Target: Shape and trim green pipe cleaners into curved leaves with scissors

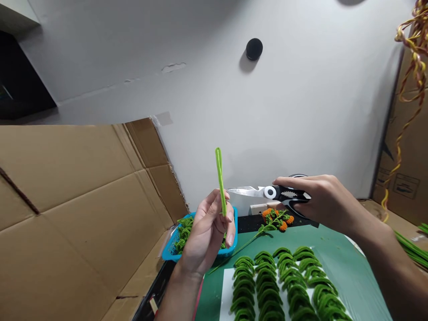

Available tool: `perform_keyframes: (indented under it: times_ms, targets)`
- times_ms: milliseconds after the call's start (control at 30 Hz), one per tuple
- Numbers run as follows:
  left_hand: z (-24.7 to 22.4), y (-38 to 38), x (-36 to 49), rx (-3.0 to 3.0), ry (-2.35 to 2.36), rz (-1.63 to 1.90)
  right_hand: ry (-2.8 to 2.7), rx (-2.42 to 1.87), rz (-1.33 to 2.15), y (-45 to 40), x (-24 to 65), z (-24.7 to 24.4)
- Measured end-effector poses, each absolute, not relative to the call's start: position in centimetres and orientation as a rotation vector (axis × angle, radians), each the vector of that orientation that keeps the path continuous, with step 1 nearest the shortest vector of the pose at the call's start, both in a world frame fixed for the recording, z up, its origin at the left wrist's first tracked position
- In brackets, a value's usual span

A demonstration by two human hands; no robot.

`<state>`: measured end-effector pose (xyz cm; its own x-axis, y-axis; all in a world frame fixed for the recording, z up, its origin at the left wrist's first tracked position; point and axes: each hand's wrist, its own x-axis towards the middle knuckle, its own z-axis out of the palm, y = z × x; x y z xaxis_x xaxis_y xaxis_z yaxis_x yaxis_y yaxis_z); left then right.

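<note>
So that it stood steady, it seemed, we pinched a lime loop upright in our left hand, thumb and fingers clamped on its lower end. Our right hand gripped scissors by the handles, leaving their blades free beside the loop. Below, green curls lay in rows, probably for order.

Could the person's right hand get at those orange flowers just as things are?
Probably, but not with free fingers: the right hand holds the scissors. The orange flowers look close by, below the scissors in the picture, and nothing seems to lie over them.
</note>
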<state>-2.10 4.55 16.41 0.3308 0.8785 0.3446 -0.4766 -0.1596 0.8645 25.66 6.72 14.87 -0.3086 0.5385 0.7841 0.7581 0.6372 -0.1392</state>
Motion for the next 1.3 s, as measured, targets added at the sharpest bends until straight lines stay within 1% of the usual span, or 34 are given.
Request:
perform_keyframes:
  times_ms: [467, 867, 1033, 1300]
  targets:
    - [16.61, 4.66, -1.85, 1.217, 0.478, 1.245, -2.001, -1.003, -0.323, 6.74, 25.78, 14.91]
    - [16.55, 4.92, -1.58, 1.273, 0.505, 1.266, -1.935, -1.032, -0.2, 6.82, 26.12, 14.61]
    - [16.47, 4.8, -1.48, 1.29, 0.549, 1.2, -1.874, -1.121, -0.26, 6.99, 26.28, 14.5]
    - [16.37, 4.95, -1.57, 1.317, 0.66, 1.151, -1.792, -1.117, -0.288, 6.82, 26.28, 14.6]
